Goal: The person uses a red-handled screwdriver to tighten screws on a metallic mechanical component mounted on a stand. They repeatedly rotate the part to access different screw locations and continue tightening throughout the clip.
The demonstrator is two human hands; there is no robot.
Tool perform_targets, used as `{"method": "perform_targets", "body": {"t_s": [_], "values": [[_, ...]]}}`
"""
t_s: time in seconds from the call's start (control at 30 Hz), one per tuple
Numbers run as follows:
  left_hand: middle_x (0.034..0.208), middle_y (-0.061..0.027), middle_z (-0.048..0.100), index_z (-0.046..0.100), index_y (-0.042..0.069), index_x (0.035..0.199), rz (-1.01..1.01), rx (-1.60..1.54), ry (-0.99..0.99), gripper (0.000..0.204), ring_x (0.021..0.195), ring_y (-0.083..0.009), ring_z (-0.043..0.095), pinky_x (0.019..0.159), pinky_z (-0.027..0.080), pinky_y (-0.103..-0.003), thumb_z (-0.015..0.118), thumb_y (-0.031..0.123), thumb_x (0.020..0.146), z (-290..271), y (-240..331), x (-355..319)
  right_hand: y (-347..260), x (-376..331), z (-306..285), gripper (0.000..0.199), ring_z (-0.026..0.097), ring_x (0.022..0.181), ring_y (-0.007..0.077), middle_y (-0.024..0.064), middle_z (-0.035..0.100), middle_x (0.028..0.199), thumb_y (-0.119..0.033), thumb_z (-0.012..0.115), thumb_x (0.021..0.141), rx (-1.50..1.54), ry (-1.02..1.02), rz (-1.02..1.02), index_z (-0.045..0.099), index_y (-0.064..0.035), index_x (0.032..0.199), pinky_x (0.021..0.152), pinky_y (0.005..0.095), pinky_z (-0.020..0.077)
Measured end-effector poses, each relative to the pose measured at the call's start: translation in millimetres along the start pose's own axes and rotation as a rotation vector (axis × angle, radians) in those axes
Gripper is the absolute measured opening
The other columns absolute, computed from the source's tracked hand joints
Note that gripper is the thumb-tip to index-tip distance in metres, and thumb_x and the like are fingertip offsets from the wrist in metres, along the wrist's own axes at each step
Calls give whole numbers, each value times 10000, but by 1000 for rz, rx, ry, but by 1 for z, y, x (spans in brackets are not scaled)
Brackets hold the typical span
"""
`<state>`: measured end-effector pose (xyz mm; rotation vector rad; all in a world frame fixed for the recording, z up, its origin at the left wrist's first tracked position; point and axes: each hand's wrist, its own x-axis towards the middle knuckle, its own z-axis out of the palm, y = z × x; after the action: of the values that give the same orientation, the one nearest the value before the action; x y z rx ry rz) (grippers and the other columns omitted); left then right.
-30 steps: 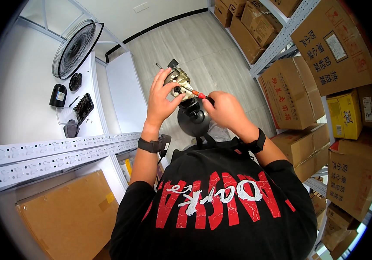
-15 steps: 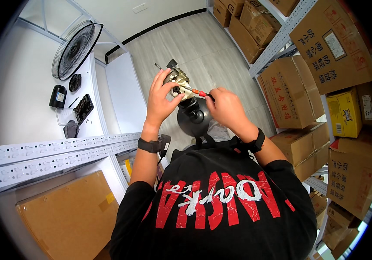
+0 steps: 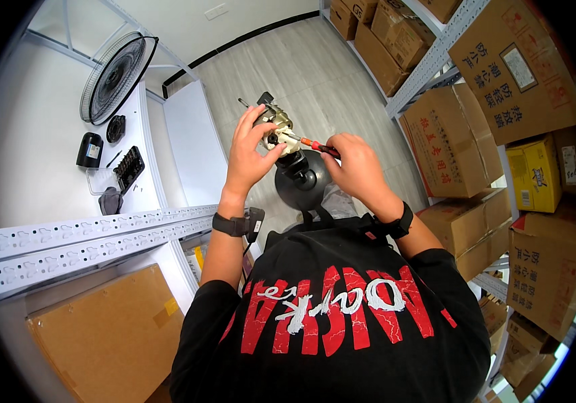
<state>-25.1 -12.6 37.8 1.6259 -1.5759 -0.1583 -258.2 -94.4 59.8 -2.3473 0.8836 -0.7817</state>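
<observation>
In front of me a fan motor (image 3: 281, 120) with a cream plastic gearbox part sits bare on its black stand, above a round dark base (image 3: 289, 193). My left hand (image 3: 246, 156) is closed round the motor's left side, thumb and fingers on either side of the cream part. A screwdriver (image 3: 315, 144) with a red and black handle is in my right hand (image 3: 356, 166), thumb and fingers wrapped on the handle's end. Its shaft points left into the cream part; the tip is hidden among the parts.
On the white shelf at left lie a fan grille (image 3: 114, 79), a black motor cover (image 3: 90, 149), a bit set (image 3: 128, 169) and a clear box (image 3: 100, 180). Cardboard boxes (image 3: 446, 144) crowd the right-hand rack. A clear plastic bag (image 3: 339, 205) lies beside the base.
My right hand has shifted a little and changed its hold on the screwdriver handle, baring more of it. My left hand stays on the motor.
</observation>
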Motion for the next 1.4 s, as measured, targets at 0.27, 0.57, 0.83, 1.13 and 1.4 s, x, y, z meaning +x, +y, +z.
{"method": "perform_targets", "body": {"t_s": [0.27,0.57,0.83,1.13,1.4], "values": [[1438,-147,554,714,58,1005,18,26,-18,307,1406,-381,441,1126,403,-454,834,96,726,2,2,4,2,-1,5,143,620,768,367,150,618,811,-121,724,827,21,-13,8,631,-17,858,685,469,496],[1422,-140,570,712,60,996,20,22,-22,292,1401,-371,450,1116,411,-448,838,109,737,1,1,2,-2,-2,4,159,631,699,373,143,620,815,-160,715,850,37,-40,61,633,-25,864,622,469,506],[1410,-135,579,700,58,929,13,45,-16,238,1393,-372,461,1112,413,-443,837,121,745,1,1,1,-4,-2,3,160,634,694,376,146,624,812,-163,710,853,25,-42,70,633,-24,864,620,469,510],[1404,-134,583,709,50,922,20,47,-15,219,1384,-378,470,1112,413,-447,828,120,752,1,1,1,-5,-1,4,158,636,704,383,151,625,820,-163,699,858,-9,-59,86,627,-22,863,628,480,511],[1403,-134,584,713,51,920,13,19,-15,214,1385,-378,470,1112,412,-448,828,112,751,1,-1,1,-1,-1,6,172,647,746,384,161,650,852,-177,696,872,39,-93,119,641,-15,889,666,474,521]]}}
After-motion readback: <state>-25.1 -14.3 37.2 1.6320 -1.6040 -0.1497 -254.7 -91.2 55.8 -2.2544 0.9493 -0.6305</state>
